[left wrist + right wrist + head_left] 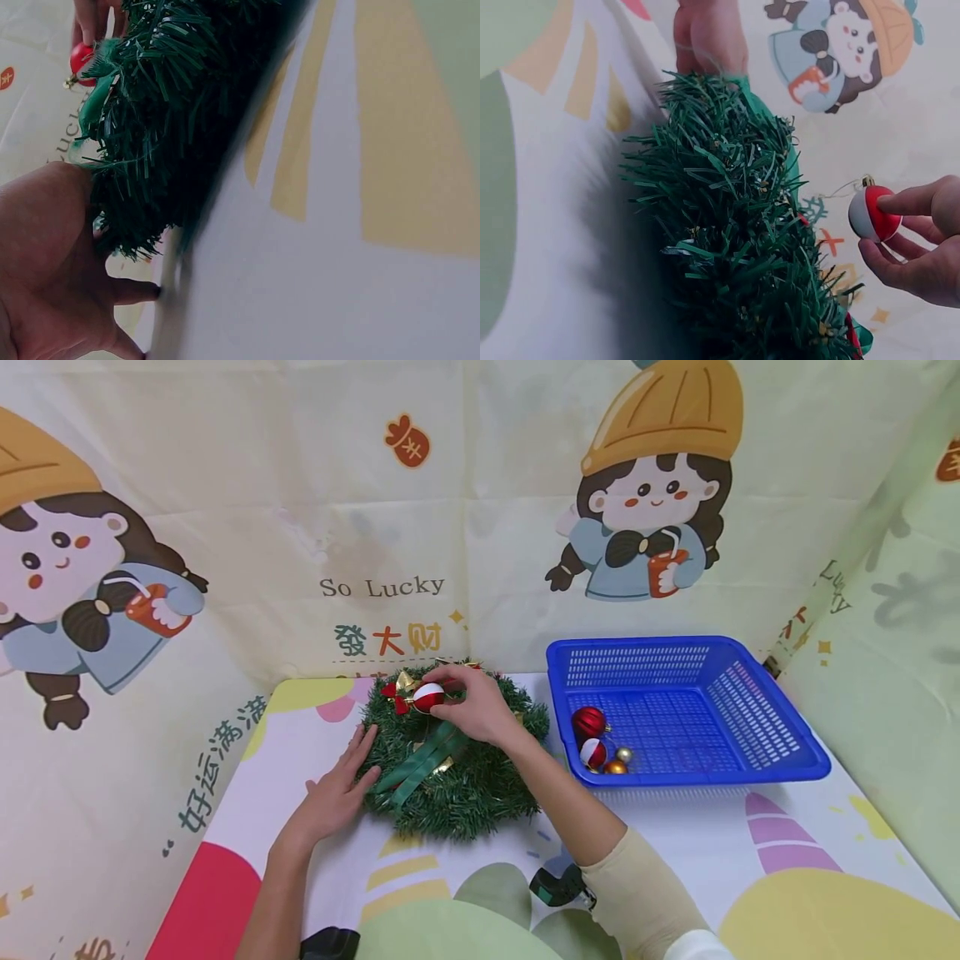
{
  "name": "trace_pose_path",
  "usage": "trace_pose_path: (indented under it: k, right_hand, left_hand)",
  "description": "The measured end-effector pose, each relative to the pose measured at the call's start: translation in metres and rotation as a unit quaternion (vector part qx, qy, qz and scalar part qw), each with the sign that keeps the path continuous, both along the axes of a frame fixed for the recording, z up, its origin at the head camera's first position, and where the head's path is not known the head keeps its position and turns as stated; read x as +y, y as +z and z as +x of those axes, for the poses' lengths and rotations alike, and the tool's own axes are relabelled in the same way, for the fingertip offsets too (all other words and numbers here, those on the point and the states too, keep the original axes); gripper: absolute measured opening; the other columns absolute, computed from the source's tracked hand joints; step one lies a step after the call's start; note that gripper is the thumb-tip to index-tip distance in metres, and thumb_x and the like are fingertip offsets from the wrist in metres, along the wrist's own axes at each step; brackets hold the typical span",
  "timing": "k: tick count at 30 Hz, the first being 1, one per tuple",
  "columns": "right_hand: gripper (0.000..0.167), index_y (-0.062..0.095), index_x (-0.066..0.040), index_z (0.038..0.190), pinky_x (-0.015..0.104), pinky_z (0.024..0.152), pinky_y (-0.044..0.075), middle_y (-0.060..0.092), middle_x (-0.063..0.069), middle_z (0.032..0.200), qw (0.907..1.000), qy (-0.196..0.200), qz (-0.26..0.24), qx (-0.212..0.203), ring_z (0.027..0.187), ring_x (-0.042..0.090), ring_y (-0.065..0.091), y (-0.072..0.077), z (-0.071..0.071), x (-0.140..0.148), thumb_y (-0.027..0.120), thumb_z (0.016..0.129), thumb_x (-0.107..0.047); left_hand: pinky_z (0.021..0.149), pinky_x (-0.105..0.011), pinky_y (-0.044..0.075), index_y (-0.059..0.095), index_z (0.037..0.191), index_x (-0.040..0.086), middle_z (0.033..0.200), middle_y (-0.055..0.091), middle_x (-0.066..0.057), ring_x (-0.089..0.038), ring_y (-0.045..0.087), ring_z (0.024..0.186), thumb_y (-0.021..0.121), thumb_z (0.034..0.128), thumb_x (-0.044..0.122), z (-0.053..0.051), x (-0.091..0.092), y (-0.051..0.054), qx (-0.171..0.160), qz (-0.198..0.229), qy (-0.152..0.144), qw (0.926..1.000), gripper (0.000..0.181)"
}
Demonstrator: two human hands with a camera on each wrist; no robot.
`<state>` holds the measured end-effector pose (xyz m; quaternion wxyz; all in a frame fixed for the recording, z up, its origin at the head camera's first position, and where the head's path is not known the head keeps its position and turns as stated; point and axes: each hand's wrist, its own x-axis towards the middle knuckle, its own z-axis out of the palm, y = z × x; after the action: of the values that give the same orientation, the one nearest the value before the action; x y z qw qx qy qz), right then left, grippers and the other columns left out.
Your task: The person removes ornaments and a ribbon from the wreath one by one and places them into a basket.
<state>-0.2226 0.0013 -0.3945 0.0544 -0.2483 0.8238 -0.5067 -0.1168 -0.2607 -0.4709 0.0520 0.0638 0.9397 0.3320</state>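
Note:
A green artificial wreath lies on the table, with a green ribbon across it and red and gold bows at its far left. My right hand pinches a red-and-white Christmas ball between thumb and fingers, above the wreath's far left part. In the right wrist view the ball shows its gold cap and a thin hanging loop, apart from the greenery. My left hand rests at the wreath's left edge, fingers spread; the left wrist view shows it touching the needles.
A blue plastic basket stands right of the wreath. In its left end lie a red ball, another red-and-white ball and small gold balls. Printed cloth walls rise behind and beside the table.

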Motion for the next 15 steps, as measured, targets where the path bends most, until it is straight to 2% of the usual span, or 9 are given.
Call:
trace_pose_path:
  k: [15]
  right_hand:
    - [0.04,0.071,-0.016,0.131,0.035,0.088,0.062,0.068,0.007,0.131,0.998,0.017,-0.06,-0.009,0.117,0.028,0.07,0.007,0.018,0.026,0.077,0.093,-0.004]
  left_hand:
    - [0.093,-0.098,-0.001,0.007,0.17,0.03,0.177,-0.001,-0.007,-0.056,0.028,0.151,0.039,0.1131,0.044,0.0,0.0,-0.001,-0.005,-0.001,0.0,1.0,0.067]
